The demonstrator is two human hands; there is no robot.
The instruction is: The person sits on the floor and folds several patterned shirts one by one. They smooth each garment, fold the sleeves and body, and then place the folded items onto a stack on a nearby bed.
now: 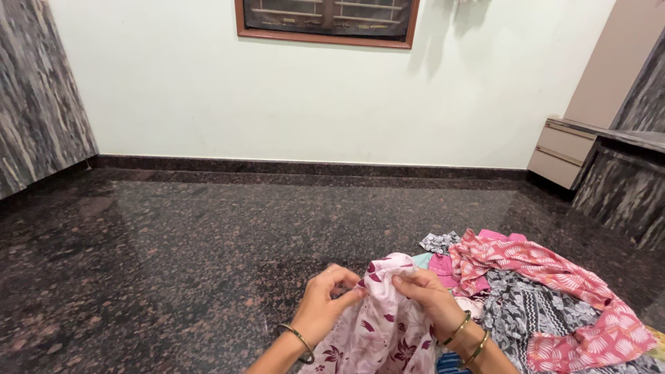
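Note:
Both my hands grip the top edge of a white cloth with dark maroon flowers [377,332] near the bottom middle of the view. My left hand [325,305] pinches its left side, and a thin bangle sits on that wrist. My right hand [429,294] pinches the right side of the same edge and wears two bangles. The cloth hangs down between my forearms over the dark floor.
A pile of clothes [547,298] lies on the dark speckled granite floor [194,249] to my right, with a pink leaf-print piece [554,273] on top of a grey patterned one. A pale wall [312,97] stands behind; beige drawers [561,152] are at far right.

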